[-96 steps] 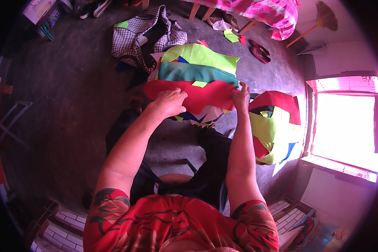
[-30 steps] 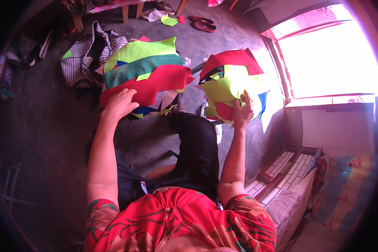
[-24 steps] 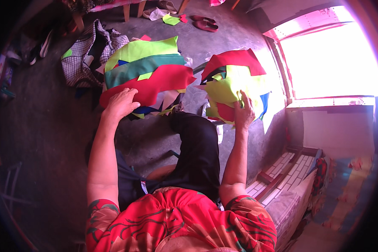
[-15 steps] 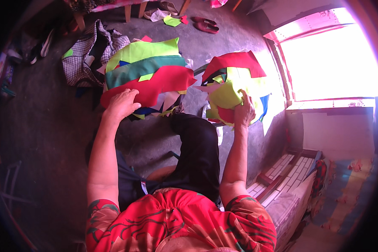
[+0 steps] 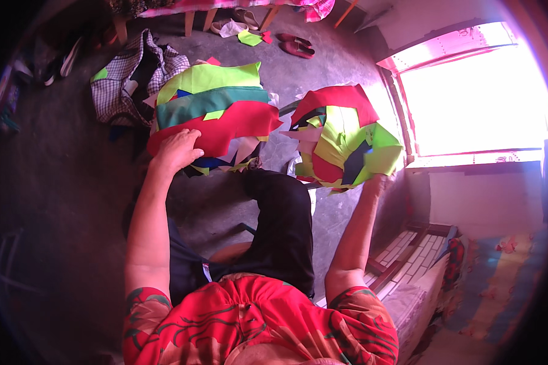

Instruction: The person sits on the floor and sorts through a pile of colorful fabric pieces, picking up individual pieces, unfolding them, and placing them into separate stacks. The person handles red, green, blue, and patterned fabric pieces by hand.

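Observation:
My left hand [image 5: 179,151] lies on the near edge of a long red fabric piece [image 5: 237,126], its thumb and fingers apart. That piece tops the left pile of scraps, in front of a teal strip [image 5: 210,104] and a yellow-green strip [image 5: 216,76]. At the right pile, my right hand [image 5: 380,181] grips the lower edge of a yellow-green fabric piece [image 5: 383,152], which partly hides its fingers. A dark blue scrap [image 5: 355,162], a red scrap [image 5: 326,169] and another yellow-green scrap [image 5: 340,129] show in that pile.
A checked bag [image 5: 119,91] sits on the floor left of the piles. Dark red shoes [image 5: 296,46] and loose scraps [image 5: 249,38] lie at the far side. A bright window [image 5: 475,100] and a slatted bench [image 5: 402,261] are on the right.
My right hand has moved right and toward me, lifting the yellow-green piece off the pile's middle and uncovering the dark blue scrap. My left hand stays in place.

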`<state>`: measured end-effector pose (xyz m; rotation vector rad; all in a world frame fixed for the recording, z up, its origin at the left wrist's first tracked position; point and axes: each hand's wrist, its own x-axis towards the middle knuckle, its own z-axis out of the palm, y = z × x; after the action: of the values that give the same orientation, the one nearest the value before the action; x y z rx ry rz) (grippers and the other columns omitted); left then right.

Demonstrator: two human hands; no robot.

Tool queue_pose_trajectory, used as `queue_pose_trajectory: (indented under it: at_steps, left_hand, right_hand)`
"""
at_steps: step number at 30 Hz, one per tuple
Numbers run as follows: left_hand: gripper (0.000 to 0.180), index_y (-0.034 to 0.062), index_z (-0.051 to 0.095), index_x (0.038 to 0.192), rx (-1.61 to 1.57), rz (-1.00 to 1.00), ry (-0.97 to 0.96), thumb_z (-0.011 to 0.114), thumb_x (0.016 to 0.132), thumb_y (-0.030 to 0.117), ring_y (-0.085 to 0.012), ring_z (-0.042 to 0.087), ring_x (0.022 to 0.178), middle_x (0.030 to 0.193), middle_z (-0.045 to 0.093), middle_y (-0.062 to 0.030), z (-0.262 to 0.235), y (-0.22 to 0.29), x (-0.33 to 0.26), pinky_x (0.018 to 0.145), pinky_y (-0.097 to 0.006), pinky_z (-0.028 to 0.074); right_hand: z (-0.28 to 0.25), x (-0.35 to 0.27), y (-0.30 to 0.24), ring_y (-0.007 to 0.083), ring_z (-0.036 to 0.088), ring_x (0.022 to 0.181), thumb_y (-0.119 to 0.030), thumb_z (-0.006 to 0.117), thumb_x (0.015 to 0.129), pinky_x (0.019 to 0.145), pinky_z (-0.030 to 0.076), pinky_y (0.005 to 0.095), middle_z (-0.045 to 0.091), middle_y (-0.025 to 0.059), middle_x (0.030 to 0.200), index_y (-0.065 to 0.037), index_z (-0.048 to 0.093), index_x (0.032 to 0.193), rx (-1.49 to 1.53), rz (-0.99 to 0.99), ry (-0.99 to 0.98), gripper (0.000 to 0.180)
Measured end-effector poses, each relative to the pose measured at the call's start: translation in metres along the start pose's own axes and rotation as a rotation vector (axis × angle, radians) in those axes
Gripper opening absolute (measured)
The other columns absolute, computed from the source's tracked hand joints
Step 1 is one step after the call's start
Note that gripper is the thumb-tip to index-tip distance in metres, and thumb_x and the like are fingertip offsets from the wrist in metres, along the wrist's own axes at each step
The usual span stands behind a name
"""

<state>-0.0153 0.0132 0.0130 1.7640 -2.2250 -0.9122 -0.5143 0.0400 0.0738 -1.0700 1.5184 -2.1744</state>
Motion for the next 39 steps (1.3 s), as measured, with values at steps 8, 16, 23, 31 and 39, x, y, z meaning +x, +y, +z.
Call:
queue_pose_trajectory:
  at_steps: [8,16,23,31,39]
  left_hand:
    - [0.044,0.0035,0.051,0.115,-0.114,0.063,0.015,0.06,0.079,0.026,-0.0295,0.051,0.112,0.118,0.054,-0.0169,-0.003,-0.001,0.001,0.095,-0.039,0.039]
    - [0.041,0.0032,0.055,0.115,-0.47,0.1,0.163,0.059,0.085,0.032,-0.0266,0.055,0.107,0.114,0.056,-0.0158,-0.007,0.006,0.007,0.091,-0.035,0.042]
    - [0.04,0.0056,0.058,0.115,-1.423,-0.034,-0.168,0.052,0.089,0.035,-0.0134,0.057,0.096,0.109,0.06,-0.0073,-0.013,0.016,0.011,0.086,-0.031,0.045]
    - [0.057,0.0027,0.048,0.126,-1.571,0.101,-0.258,0.062,0.085,0.04,-0.0113,0.056,0.101,0.114,0.059,-0.0031,-0.027,0.021,0.0,0.091,-0.028,0.042]
    - [0.033,-0.0003,0.062,0.109,-1.285,0.022,-0.024,0.068,0.081,0.017,-0.0109,0.059,0.084,0.093,0.065,-0.0016,-0.018,0.014,0.008,0.076,-0.029,0.048]
  right_hand:
    - [0.032,0.027,-0.078,0.0196,0.057,0.087,-0.017,0.058,0.085,0.074,0.049,0.0338,0.057,0.0089,0.102,-0.002,0.048,0.114,0.19,-0.121,-0.132,0.034]
    - [0.176,-0.108,-0.065,0.0257,0.055,0.102,-0.024,0.05,0.09,0.085,0.047,0.0411,0.052,0.0126,0.118,-0.001,0.043,0.125,0.979,0.731,-0.709,0.043]
    - [0.225,-0.184,0.012,0.0283,0.054,0.11,-0.027,0.047,0.093,0.092,0.046,0.0426,0.051,0.0146,0.127,-0.001,0.041,0.131,0.976,1.136,-0.747,0.047]
    - [0.226,-0.173,0.064,0.0276,0.055,0.106,-0.03,0.047,0.093,0.09,0.048,0.0409,0.054,0.0132,0.122,-0.002,0.044,0.128,0.738,1.275,-0.647,0.045]
    - [0.241,-0.177,0.04,0.0272,0.058,0.102,-0.029,0.047,0.091,0.083,0.05,0.0422,0.055,0.0128,0.118,-0.003,0.046,0.126,0.803,1.241,-0.66,0.043]
